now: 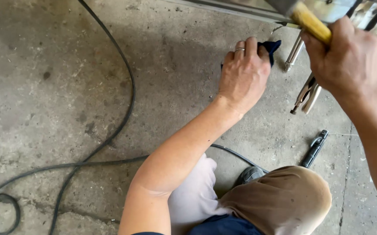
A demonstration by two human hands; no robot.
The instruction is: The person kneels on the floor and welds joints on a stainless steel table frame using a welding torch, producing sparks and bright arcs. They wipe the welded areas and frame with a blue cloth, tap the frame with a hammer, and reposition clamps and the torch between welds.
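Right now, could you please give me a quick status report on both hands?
Left hand shut on dark blue cloth, on concrete floor. Right hand shut on yellow tool handle. Locking pliers hang between them.

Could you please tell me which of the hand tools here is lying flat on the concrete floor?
The black-handled tool near the knee lies flat on the floor; the silver locking pliers hang clamped from the metal frame.

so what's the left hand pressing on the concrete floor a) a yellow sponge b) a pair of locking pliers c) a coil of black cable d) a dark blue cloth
d: the left hand rests on the floor with a dark blue cloth sticking out from under its fingers.
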